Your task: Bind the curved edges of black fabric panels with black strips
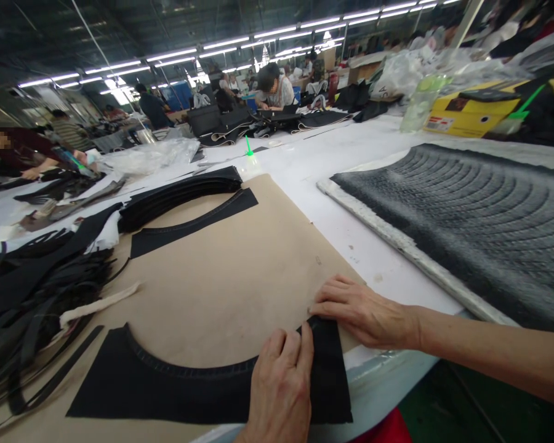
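Note:
A flat black panel (203, 394) with a curved, notched inner edge lies on brown paper (212, 271) at the near side of the table. My left hand (281, 381) presses on it, fingers together at the right end of the curve. Just beyond, my right hand (355, 311) has its fingers bent over the same edge, at the panel's upper right corner. Both hands look closed on this edge; the fingertips are partly hidden. A second black panel (189, 227) of similar shape lies farther back, before a stack of black curved pieces (180, 197).
Black strips (60, 320) are heaped on the left. At right lies a board with black textured material (461, 215). A green-tipped bottle (249, 157) stands behind the paper; a yellow box (475, 111) is at back right. Co-workers sit farther back and at the left.

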{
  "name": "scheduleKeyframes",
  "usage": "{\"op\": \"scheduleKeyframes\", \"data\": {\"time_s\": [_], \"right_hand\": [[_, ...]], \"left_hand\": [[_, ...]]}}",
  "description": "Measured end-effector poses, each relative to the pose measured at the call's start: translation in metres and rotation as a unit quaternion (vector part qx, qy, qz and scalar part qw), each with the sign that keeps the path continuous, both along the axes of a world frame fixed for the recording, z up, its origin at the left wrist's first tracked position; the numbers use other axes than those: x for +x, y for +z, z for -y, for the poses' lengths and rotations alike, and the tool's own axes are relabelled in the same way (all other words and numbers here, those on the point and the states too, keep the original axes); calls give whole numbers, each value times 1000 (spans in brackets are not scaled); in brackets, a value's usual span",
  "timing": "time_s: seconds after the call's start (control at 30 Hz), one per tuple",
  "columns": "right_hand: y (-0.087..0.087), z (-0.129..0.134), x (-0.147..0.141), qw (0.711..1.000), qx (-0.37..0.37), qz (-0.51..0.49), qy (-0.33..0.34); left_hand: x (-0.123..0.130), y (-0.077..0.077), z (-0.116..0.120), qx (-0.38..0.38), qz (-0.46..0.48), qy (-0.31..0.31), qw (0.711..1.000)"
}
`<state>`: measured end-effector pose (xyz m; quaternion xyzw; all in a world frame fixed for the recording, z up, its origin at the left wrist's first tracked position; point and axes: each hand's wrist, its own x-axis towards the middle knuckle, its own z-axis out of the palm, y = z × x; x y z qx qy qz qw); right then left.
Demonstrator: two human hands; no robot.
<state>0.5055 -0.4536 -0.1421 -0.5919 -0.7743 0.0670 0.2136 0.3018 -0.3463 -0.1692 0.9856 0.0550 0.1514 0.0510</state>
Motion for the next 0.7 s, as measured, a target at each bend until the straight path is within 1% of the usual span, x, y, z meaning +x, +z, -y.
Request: {"op": "scheduleKeyframes", "data": {"time_s": [0.13,0.23,0.3,0.4,0.53,0.63,0.7], "right_hand": [[0,5,-11,999,-7,9,-34],[-1,9,-21,998,-25,19,-57],[-3,13,-25,997,-31,26,-64],[-6,20,-22,997,-28,31,-68],[-9,29,-16,994,-4,35,-104],[-6,28,-20,988,13,30,-148],[-4,25,-27,988,-1,37,-151]], "left_hand": [[0,-9,2,0,10,14,1000],[0,-13,4,9,25,16,1000],[0,-13,4,17,31,18,999],[0,-12,5,25,38,20,999],[-1,-13,8,39,43,24,998],[0,-13,9,46,71,26,996],[0,-11,7,55,98,30,993]]}}
